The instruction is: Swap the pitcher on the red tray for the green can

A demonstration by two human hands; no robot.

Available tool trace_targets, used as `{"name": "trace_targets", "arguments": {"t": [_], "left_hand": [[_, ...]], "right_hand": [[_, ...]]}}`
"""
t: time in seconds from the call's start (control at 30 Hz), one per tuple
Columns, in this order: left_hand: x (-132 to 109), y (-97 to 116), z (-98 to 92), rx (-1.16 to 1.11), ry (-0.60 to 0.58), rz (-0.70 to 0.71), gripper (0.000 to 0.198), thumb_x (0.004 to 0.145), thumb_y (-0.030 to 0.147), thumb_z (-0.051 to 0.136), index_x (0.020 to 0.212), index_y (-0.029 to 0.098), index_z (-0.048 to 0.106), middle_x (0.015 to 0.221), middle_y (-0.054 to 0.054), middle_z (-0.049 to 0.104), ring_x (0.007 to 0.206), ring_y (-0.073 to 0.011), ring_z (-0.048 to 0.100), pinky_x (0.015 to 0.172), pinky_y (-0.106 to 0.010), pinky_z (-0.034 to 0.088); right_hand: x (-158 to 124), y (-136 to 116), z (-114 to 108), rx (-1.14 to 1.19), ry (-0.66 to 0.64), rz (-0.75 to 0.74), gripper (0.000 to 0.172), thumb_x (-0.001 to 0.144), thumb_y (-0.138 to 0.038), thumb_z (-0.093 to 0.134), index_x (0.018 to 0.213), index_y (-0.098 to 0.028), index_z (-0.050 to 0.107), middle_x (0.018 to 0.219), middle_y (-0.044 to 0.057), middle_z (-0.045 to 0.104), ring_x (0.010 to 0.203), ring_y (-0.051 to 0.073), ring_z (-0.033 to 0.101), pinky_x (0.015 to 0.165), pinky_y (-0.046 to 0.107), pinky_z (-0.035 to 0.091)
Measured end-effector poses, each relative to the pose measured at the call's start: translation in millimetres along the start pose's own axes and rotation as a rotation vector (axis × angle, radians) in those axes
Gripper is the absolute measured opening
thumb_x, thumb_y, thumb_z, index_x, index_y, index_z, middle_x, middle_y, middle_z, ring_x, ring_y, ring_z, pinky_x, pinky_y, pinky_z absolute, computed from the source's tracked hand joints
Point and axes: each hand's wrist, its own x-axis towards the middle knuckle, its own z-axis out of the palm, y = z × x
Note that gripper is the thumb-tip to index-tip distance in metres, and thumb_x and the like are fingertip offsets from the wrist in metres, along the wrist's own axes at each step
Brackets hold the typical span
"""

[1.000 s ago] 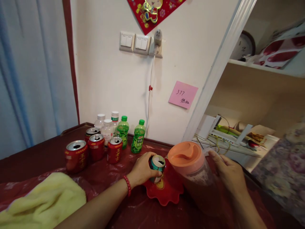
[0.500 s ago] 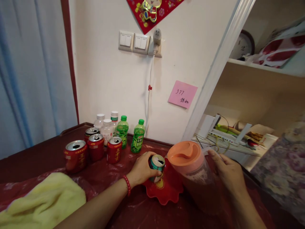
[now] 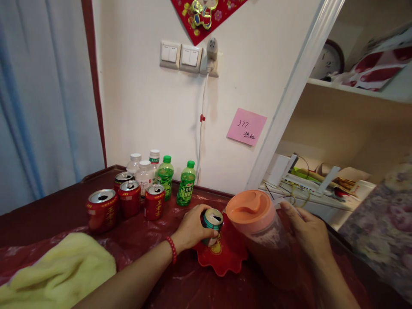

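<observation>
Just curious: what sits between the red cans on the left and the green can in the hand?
In the head view, only crinkled red plastic sheet lies between the nearest red drink can and the green-and-white can.

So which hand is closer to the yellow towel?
The left. The left hand is wrapped around the green can on the red plate, to the right of the yellow towel. The right hand is farther right, holding the jug.
</observation>
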Motion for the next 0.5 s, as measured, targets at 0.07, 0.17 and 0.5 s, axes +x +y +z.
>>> {"name": "trace_targets", "arguments": {"t": [0.07,0.17,0.5], "left_hand": [[-0.5,-0.1,0.2,-0.005,-0.004,-0.002,0.059,0.053,0.020,0.088,0.107,0.020,0.065,0.108,-0.004,0.070,0.099,-0.0249,0.064,0.089,-0.034,0.049],[-1.5,1.0,0.4,-0.014,-0.011,-0.004,0.059,0.053,0.019,0.088,0.107,0.020,0.065,0.109,-0.004,0.070,0.100,-0.0247,0.063,0.089,-0.034,0.048],[-1.1,2.8,0.2,-0.002,-0.014,-0.009,0.060,0.053,0.020,0.088,0.108,0.020,0.065,0.111,-0.004,0.070,0.101,-0.0250,0.063,0.090,-0.034,0.047]], "right_hand": [[-0.1,-0.4,-0.1,-0.008,0.004,-0.006,0.054,0.072,-0.072,0.064,0.057,-0.021,0.054,0.050,-0.005,0.039,0.052,0.013,0.035,0.051,0.027,0.027],[-0.6,-1.8,0.0,-0.009,0.007,-0.023,0.055,0.072,-0.072,0.064,0.054,-0.022,0.050,0.049,-0.006,0.038,0.052,0.013,0.034,0.052,0.027,0.027],[-2.4,-4.1,-0.3,-0.002,-0.007,0.033,0.052,0.071,-0.071,0.064,0.059,-0.021,0.056,0.052,-0.006,0.039,0.056,0.013,0.035,0.055,0.028,0.027]]}}
